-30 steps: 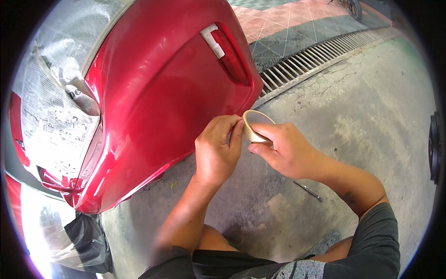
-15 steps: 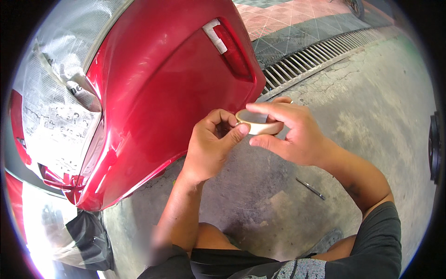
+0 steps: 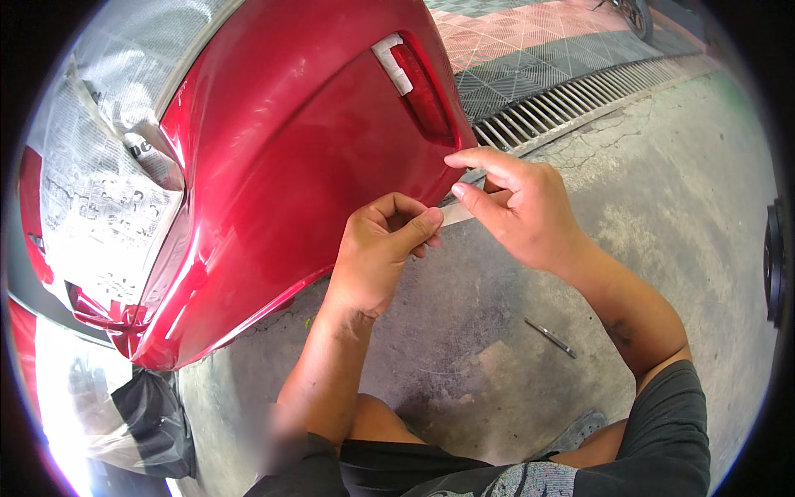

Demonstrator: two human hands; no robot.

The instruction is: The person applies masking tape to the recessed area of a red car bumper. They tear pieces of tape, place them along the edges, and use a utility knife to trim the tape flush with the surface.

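Observation:
A short pale strip of masking tape (image 3: 455,216) spans the gap between my two hands, in front of the red car bumper's lower edge. My left hand (image 3: 377,248) is closed, pinching the strip's free end between thumb and fingers. On the other side my right hand (image 3: 530,211) curls, thumb and forefinger reaching left, around the masking tape roll (image 3: 474,176). Most of that roll is hidden behind the fingers. The glossy red bumper (image 3: 315,174) fills the space beyond my left hand. Light masking tape pieces (image 3: 392,65) line part of its recess.
Newspaper (image 3: 108,224) and clear plastic sheeting cover the car at left. A dark pen-like tool (image 3: 550,338) lies on the concrete floor (image 3: 646,224) below my right forearm. A metal drain grate (image 3: 571,101) runs behind, bordering pink and grey floor tiles. A wheel (image 3: 636,21) stands far back.
My right hand has moved up and away from the left, turning the roll mostly out of sight. A strip of tape now stretches between the hands.

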